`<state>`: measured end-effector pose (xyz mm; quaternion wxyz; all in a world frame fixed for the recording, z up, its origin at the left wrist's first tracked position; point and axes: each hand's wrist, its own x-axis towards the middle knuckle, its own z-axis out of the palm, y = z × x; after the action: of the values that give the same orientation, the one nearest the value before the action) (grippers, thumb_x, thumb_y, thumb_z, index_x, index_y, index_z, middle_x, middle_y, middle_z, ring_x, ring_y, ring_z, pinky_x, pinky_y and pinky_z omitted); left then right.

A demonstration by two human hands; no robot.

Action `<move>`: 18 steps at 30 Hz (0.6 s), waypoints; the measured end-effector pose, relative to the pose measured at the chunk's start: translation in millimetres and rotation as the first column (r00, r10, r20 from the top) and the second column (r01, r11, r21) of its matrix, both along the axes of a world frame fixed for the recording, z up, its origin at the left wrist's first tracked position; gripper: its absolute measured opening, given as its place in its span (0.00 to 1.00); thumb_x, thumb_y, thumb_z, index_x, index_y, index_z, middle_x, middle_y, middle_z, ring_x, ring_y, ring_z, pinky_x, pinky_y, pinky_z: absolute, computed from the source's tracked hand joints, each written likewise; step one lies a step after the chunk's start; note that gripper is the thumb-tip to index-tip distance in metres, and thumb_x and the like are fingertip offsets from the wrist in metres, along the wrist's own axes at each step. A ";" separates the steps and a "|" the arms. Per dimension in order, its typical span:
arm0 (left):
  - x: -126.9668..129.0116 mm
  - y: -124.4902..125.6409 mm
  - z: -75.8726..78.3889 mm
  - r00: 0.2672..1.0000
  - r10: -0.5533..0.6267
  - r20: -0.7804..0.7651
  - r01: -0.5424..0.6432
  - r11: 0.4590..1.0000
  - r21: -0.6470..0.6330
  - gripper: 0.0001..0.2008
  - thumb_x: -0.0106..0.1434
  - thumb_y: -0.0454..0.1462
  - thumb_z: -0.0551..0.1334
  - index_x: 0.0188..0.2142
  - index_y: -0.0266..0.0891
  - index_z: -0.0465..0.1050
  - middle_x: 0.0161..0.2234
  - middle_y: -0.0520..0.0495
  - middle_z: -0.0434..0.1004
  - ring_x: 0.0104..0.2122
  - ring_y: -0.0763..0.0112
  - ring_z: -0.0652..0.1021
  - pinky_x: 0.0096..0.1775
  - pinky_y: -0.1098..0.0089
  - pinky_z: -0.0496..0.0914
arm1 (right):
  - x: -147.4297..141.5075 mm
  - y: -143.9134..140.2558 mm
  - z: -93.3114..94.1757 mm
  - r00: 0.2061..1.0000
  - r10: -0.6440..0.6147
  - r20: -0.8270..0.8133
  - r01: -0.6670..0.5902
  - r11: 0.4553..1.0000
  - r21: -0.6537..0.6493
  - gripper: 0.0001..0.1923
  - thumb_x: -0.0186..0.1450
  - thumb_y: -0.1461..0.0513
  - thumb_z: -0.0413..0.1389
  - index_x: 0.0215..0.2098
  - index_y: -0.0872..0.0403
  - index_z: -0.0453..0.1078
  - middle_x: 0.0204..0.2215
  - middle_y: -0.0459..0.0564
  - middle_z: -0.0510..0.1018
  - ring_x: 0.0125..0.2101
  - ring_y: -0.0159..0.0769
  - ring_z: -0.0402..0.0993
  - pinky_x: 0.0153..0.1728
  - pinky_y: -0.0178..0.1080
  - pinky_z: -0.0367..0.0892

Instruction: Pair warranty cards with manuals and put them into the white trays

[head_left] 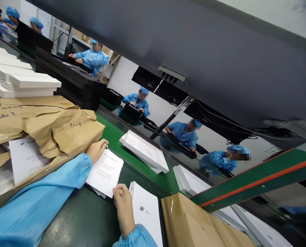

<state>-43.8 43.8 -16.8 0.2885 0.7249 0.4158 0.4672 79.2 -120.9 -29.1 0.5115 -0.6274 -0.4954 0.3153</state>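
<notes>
The fingers of the left hand [96, 150] are curled and rest on the far corner of a white warranty leaflet [105, 172], and the right hand [123, 206] pinches its near corner between thumb and fingers, so the leaflet is held at two opposite corners, probably to keep the thin paper flat and straight. It lies on top of a few more sheets on the dark table [86, 219], directly between the two hands. Just to the right of the right fingers lies a white booklet [146, 212] with a small logo, touching the wrist. Beyond the left fingers, crumpled brown wrapping paper [65, 132] is open like a loose bag, and a stack of the same leaflets [26, 161] shows inside it. Farther from both hands, on the green conveyor belt [132, 157], rests a flat white box [145, 151]; whether it is closed I cannot tell. Behind the belt, several persons in blue coats work at dark screens.
</notes>
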 end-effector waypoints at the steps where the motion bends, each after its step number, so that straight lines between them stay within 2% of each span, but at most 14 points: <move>1: 0.4 0.4 -0.4 1.000 0.015 0.004 -0.015 1.000 0.001 0.11 0.56 0.36 0.45 0.35 0.42 0.63 0.33 0.51 0.72 0.35 0.72 0.71 0.37 0.73 0.62 | 0.9 -0.5 1.2 1.000 -0.019 -0.023 0.020 0.999 0.025 0.11 0.54 0.55 0.49 0.22 0.53 0.56 0.13 0.38 0.52 0.15 0.26 0.50 0.17 0.29 0.49; 3: 1.2 0.1 0.5 0.999 0.038 0.008 -0.038 0.999 0.010 0.11 0.56 0.37 0.46 0.35 0.41 0.63 0.35 0.50 0.71 0.36 0.71 0.71 0.37 0.73 0.62 | 2.9 -2.7 5.9 0.997 -0.073 -0.034 0.076 0.993 0.094 0.10 0.55 0.56 0.48 0.23 0.53 0.56 0.14 0.38 0.53 0.16 0.26 0.51 0.17 0.29 0.50; 5: 2.1 -2.7 3.6 1.000 0.002 0.018 -0.002 1.000 0.022 0.11 0.56 0.38 0.46 0.34 0.40 0.63 0.34 0.49 0.70 0.34 0.71 0.71 0.36 0.72 0.62 | 5.4 -5.5 12.3 0.991 -0.132 -0.013 0.132 0.977 0.170 0.09 0.55 0.56 0.48 0.24 0.53 0.56 0.16 0.39 0.55 0.18 0.27 0.53 0.19 0.29 0.51; 7: 4.0 -8.4 8.0 0.991 -0.131 0.013 0.131 0.991 0.025 0.13 0.57 0.41 0.45 0.32 0.39 0.64 0.29 0.50 0.71 0.30 0.72 0.71 0.33 0.73 0.62 | 8.7 -7.6 17.7 0.983 -0.181 0.002 0.177 0.960 0.219 0.09 0.56 0.56 0.48 0.25 0.53 0.56 0.18 0.40 0.56 0.19 0.27 0.53 0.20 0.30 0.52; 9: 7.2 -15.7 11.3 0.949 -0.314 0.008 0.314 0.949 -0.007 0.14 0.57 0.43 0.46 0.29 0.38 0.65 0.23 0.52 0.70 0.25 0.73 0.71 0.29 0.74 0.62 | 12.6 -8.0 20.5 0.976 -0.219 -0.020 0.217 0.947 0.238 0.09 0.56 0.56 0.47 0.26 0.53 0.56 0.18 0.40 0.55 0.18 0.26 0.53 0.18 0.30 0.51; 11: 11.3 -22.4 12.1 0.854 -0.518 0.044 0.519 0.846 -0.123 0.14 0.54 0.45 0.50 0.29 0.37 0.65 0.21 0.52 0.69 0.21 0.75 0.70 0.24 0.76 0.61 | 16.5 -7.3 21.0 0.969 -0.240 -0.064 0.248 0.937 0.245 0.09 0.56 0.55 0.47 0.26 0.53 0.55 0.17 0.39 0.54 0.17 0.25 0.51 0.17 0.29 0.50; 13: 15.2 -27.1 10.9 0.703 -0.694 0.155 0.705 0.651 -0.281 0.15 0.52 0.45 0.53 0.34 0.35 0.63 0.20 0.51 0.71 0.17 0.77 0.69 0.20 0.77 0.58 | 20.5 -6.3 21.9 0.966 -0.236 -0.104 0.255 0.935 0.247 0.09 0.56 0.56 0.47 0.27 0.53 0.54 0.17 0.38 0.53 0.16 0.24 0.50 0.16 0.29 0.49; 14: 16.8 -28.4 10.1 0.634 -0.740 0.223 0.763 0.552 -0.338 0.17 0.52 0.45 0.54 0.37 0.35 0.62 0.20 0.51 0.71 0.15 0.77 0.69 0.19 0.77 0.57 | 22.9 -6.2 23.3 0.966 -0.227 -0.119 0.251 0.936 0.248 0.09 0.56 0.56 0.47 0.27 0.52 0.54 0.17 0.38 0.53 0.15 0.24 0.49 0.16 0.29 0.48; 15: 18.1 -29.2 9.4 0.594 -0.753 0.283 0.792 0.486 -0.369 0.18 0.52 0.45 0.54 0.39 0.34 0.61 0.19 0.50 0.72 0.14 0.77 0.69 0.18 0.78 0.56 | 25.9 -6.5 25.9 0.967 -0.220 -0.129 0.247 0.936 0.250 0.08 0.56 0.56 0.47 0.28 0.52 0.54 0.16 0.38 0.53 0.15 0.24 0.49 0.16 0.29 0.48; 16: 19.1 -29.4 8.8 0.588 -0.738 0.332 0.799 0.465 -0.381 0.19 0.52 0.44 0.54 0.40 0.34 0.60 0.19 0.49 0.72 0.14 0.77 0.69 0.17 0.78 0.54 | 29.9 -7.5 29.5 0.967 -0.221 -0.129 0.247 0.935 0.253 0.08 0.57 0.56 0.47 0.30 0.52 0.54 0.17 0.38 0.54 0.15 0.24 0.49 0.16 0.29 0.48; 18: 20.4 -28.7 8.2 0.631 -0.670 0.391 0.773 0.504 -0.384 0.20 0.53 0.44 0.53 0.41 0.33 0.59 0.20 0.48 0.73 0.15 0.77 0.70 0.16 0.79 0.53 | 41.4 -12.4 39.4 0.968 -0.241 -0.076 0.252 0.937 0.240 0.10 0.57 0.57 0.47 0.36 0.51 0.53 0.19 0.39 0.58 0.15 0.25 0.50 0.16 0.29 0.49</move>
<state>-23.4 15.0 -8.6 0.6794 0.6765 0.1530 0.2393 120.6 -133.3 10.3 0.6325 -0.6083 -0.4366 0.1985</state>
